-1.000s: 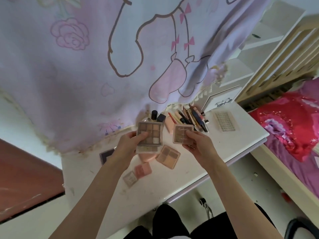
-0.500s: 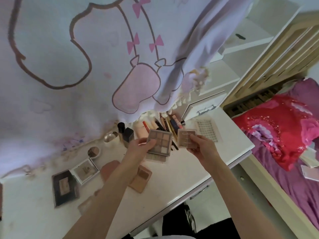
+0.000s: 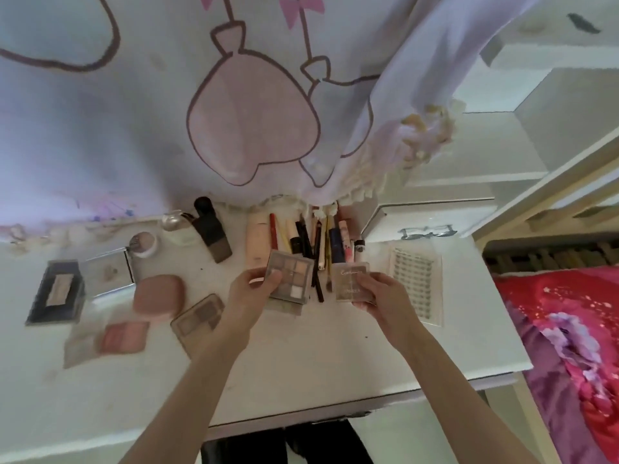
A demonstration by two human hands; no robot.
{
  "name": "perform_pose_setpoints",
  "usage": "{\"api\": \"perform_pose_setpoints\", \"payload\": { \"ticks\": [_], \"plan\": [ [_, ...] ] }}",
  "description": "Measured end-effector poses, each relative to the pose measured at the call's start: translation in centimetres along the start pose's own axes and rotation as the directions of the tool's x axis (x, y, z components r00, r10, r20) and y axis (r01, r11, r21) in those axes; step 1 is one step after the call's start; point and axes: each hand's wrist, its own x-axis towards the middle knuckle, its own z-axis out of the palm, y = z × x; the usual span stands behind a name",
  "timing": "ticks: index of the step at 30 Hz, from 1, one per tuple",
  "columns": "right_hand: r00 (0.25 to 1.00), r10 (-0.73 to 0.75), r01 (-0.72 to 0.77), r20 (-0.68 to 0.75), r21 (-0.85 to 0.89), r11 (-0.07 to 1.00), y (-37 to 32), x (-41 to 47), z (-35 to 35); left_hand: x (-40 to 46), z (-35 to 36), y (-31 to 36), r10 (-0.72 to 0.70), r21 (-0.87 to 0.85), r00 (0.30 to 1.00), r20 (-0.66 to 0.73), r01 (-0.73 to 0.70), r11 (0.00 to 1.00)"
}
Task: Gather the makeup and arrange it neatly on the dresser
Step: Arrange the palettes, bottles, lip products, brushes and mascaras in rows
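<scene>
An eyeshadow palette (image 3: 290, 278) is gripped in the left hand (image 3: 252, 293), and a small beige compact (image 3: 352, 282) is pinched in the right hand (image 3: 385, 296), both held just above the table (image 3: 301, 370). A row of pencils and tubes (image 3: 311, 239) is already lined up at the far edge. Scattered at the left are a pink case (image 3: 159, 296), a blush (image 3: 122, 336) and a dark palette (image 3: 55, 291), so much sorting appears left.

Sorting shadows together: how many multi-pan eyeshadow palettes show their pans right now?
2. A nine-pan neutral eyeshadow palette is held in the left hand; a clear-lidded brown four-pan palette lies on the white dresser top. Closed cases may hide more.
</scene>
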Motion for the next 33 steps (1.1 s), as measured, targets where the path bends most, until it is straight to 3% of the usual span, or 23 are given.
{"api": "perform_pose_setpoints", "payload": {
  "ticks": [5, 9, 14, 23, 29, 33],
  "plan": [
    [0.989, -0.119, 0.121, 0.086, -0.020, 0.992, 1.8, 2.6, 2.0, 0.6, -0.9, -1.5, 0.229, 0.021, 0.966, -0.119, -0.228, 0.974],
    [0.954, -0.251, 0.259, 0.164, -0.027, 0.966, 3.6, 2.7, 3.5, -0.6, -2.3, -3.2, 0.419, 0.080, 0.890, -0.181, -0.411, 0.908],
    [0.871, -0.354, 0.385, 0.342, -0.026, 0.922, 6.5, 0.1, 6.6, -4.1, -6.7, -5.5, 0.529, 0.058, 0.786, -0.319, -0.541, 0.839],
    [0.760, -0.278, 0.399, 0.588, -0.083, 0.913, 10.4, -7.3, 16.2, -9.2, -19.1, -10.7, 0.346, -0.103, 0.752, -0.561, -0.479, 0.872],
    [0.750, -0.235, 0.415, 0.619, -0.163, 0.895, 11.9, -8.3, 23.2, -8.2, -25.7, -12.2, 0.211, -0.180, 0.704, -0.678, -0.437, 0.881],
    [0.784, -0.238, 0.453, 0.574, -0.265, 0.851, 12.2, -7.3, 27.0, -6.3, -28.4, -12.6, 0.132, -0.215, 0.687, -0.715, -0.395, 0.893]
  ]
}}
